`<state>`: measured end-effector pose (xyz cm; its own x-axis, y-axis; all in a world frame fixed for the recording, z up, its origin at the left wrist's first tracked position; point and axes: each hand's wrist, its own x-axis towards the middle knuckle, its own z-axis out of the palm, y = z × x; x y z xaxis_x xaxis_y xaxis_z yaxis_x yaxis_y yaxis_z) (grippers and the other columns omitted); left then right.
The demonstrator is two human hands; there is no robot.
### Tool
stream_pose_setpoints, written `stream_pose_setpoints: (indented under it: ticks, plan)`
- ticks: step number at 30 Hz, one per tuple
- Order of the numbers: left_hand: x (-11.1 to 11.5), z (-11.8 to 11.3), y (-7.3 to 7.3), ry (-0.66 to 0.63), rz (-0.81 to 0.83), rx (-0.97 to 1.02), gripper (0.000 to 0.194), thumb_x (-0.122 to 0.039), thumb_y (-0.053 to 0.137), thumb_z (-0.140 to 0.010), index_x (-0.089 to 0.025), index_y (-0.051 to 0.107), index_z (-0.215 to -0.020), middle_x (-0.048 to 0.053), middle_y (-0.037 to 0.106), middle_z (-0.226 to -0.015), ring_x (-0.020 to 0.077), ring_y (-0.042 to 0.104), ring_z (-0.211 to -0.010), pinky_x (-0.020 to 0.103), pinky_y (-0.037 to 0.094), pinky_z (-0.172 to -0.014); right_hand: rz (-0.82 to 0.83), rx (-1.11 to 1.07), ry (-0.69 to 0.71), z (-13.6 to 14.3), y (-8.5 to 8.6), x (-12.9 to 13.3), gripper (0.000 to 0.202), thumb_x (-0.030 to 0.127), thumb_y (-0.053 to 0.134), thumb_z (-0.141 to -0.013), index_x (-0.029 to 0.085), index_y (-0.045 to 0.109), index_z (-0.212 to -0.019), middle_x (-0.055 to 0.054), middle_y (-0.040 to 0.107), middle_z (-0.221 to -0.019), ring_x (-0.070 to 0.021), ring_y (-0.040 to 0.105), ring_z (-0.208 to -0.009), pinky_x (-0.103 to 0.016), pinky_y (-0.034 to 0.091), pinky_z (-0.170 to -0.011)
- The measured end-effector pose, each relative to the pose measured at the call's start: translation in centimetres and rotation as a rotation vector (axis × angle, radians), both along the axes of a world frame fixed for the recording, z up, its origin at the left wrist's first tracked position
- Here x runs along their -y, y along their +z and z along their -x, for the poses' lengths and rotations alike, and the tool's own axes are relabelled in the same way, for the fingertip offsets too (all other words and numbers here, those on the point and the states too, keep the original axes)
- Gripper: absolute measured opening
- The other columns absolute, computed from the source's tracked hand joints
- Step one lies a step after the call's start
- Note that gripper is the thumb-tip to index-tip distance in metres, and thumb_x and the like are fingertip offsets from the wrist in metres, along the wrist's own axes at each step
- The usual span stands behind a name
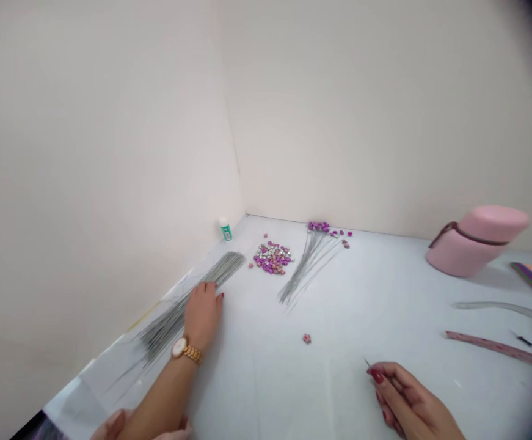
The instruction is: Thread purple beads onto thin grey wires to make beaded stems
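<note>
Nearest: our right hand (419,409) held a thin wire-like piece (367,362) by thumb and index, tip poking out. Grip narrow, pinched on it. Most of the piece was hidden, so we couldn't tell wire from needle. Risk, our judgement: a loose pinch could let it roll or drop, and something that thin would be hard to spot on the pale surface (385,293).

Left hand (201,318) lay across the bundle of bare wires (165,327) near the wall. Fingers were down on it; couldn't tell if that grip had closed on a strand. Strands already strayed at the near end. Dragging one out could pull neighbours along or snag them on the watch bracelet (194,353).

Loose pink bead (306,338) sat between our hands, well apart from both. A sleeve or wrist sweep could knock it away.

Beyond: mixed bead pile (272,259), no tray around it, so a bump could scatter it. Beside it, wires with purple beads (309,256) at their far ends; fanned strands there could tangle if brushed. Glue stick (226,230) stood by the left wall, pink flask (471,244) far right.
</note>
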<state>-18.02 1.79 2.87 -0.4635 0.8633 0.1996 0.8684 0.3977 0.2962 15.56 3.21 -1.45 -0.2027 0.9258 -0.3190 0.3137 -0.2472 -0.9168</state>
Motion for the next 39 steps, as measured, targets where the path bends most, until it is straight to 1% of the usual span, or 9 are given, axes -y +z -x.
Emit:
stream_pose_setpoints:
  ticks: [3, 7, 15, 20, 26, 28, 32, 35, 39]
  plan:
    - [0.3, 2.6, -0.7, 0.066, 0.035, -0.065, 0.018, -0.022, 0.040, -0.079, -0.013, 0.055, -0.083, 0.011, 0.055, -0.085, 0.0271, 0.049, -0.088, 0.039, 0.037, -0.077, -0.015, 0.001, 0.008, 0.1, 0.0, 0.1, 0.022, 0.044, 0.046, -0.075, 0.023, 0.045, -0.080, 0.003, 0.044, -0.056, -0.0129, 0.044, -0.047, -0.025, 0.040, -0.046]
    - [0.5, 3.3, -0.9, 0.046, 0.028, -0.091, 0.019, -0.020, 0.037, -0.080, -0.017, 0.055, -0.075, 0.009, 0.057, -0.082, 0.0244, 0.051, -0.085, 0.035, 0.037, -0.076, -0.043, -0.004, 0.013, 0.2, 0.1, 0.3, 0.020, 0.042, 0.045, -0.077, 0.022, 0.044, -0.082, 0.005, 0.042, -0.054, -0.0122, 0.042, -0.048, -0.024, 0.037, -0.046]
    - [1.7, 3.3, 1.7, -0.001, -0.069, -0.035, 0.022, -0.025, 0.027, -0.085, -0.020, 0.049, -0.086, 0.002, 0.058, -0.069, 0.0177, 0.054, -0.060, 0.027, 0.038, -0.057, -0.050, -0.047, 0.020, 0.3, 0.2, 0.4, 0.018, 0.039, 0.045, -0.079, 0.021, 0.045, -0.082, 0.005, 0.042, -0.055, -0.0111, 0.040, -0.048, -0.024, 0.035, -0.047]
    - [2.4, -2.4, 2.9, -0.236, -0.101, 0.021, 0.019, -0.027, 0.032, -0.086, -0.022, 0.050, -0.084, 0.001, 0.060, -0.077, 0.0158, 0.055, -0.071, 0.025, 0.039, -0.065, -0.106, -0.120, -0.177, -0.5, 1.2, 0.1, 0.022, 0.041, 0.046, -0.080, 0.020, 0.047, -0.086, 0.003, 0.046, -0.059, -0.0103, 0.042, -0.048, -0.022, 0.035, -0.044]
    - [4.1, -14.4, 0.2, -0.849, 0.047, 0.097, 0.012, -0.012, 0.044, -0.080, -0.021, 0.051, -0.077, 0.000, 0.058, -0.071, 0.0147, 0.051, -0.065, 0.023, 0.038, -0.058, -0.455, -0.168, -0.555, -4.1, 5.4, 0.7, 0.021, 0.037, 0.054, -0.077, 0.019, 0.051, -0.087, 0.001, 0.050, -0.066, -0.0106, 0.045, -0.051, -0.022, 0.036, -0.044]
    - [4.5, -17.3, -0.8, -1.001, 0.089, 0.058, 0.012, -0.009, 0.047, -0.077, -0.020, 0.051, -0.077, 0.000, 0.058, -0.071, 0.0148, 0.050, -0.064, 0.023, 0.038, -0.056, -0.457, -0.122, -0.523, -4.8, 5.6, 1.4, 0.022, 0.038, 0.054, -0.077, 0.020, 0.052, -0.088, 0.001, 0.051, -0.066, -0.0111, 0.046, -0.051, -0.022, 0.037, -0.044]
    - [4.7, -19.2, -1.4, -0.996, 0.120, 0.142, 0.003, -0.017, 0.052, -0.077, -0.019, 0.053, -0.079, 0.002, 0.059, -0.081, 0.0157, 0.051, -0.074, 0.023, 0.041, -0.061, -0.322, 0.119, -0.222, -5.0, 2.8, 2.6, 0.021, 0.040, 0.047, -0.079, 0.021, 0.050, -0.090, 0.003, 0.051, -0.059, -0.0120, 0.048, -0.050, -0.021, 0.040, -0.047]
    - [4.8, -17.7, -0.8, -0.928, 0.115, 0.269, 0.006, -0.023, 0.049, -0.080, -0.020, 0.054, -0.083, 0.002, 0.060, -0.083, 0.0153, 0.051, -0.077, 0.024, 0.042, -0.068, -0.307, 0.273, -0.008, -4.5, 0.3, 3.0, 0.023, 0.040, 0.044, -0.080, 0.021, 0.051, -0.089, 0.003, 0.054, -0.059, -0.0128, 0.050, -0.051, -0.021, 0.041, -0.049]
    - [4.9, -12.9, -0.2, -0.719, 0.082, 0.338, 0.015, -0.017, 0.041, -0.083, -0.019, 0.055, -0.086, 0.003, 0.060, -0.088, 0.0162, 0.050, -0.083, 0.027, 0.041, -0.075, -0.369, 0.416, 0.071, -4.2, -0.5, 3.0, 0.023, 0.041, 0.042, -0.079, 0.022, 0.052, -0.088, 0.004, 0.056, -0.060, -0.0124, 0.050, -0.050, -0.020, 0.041, -0.049]
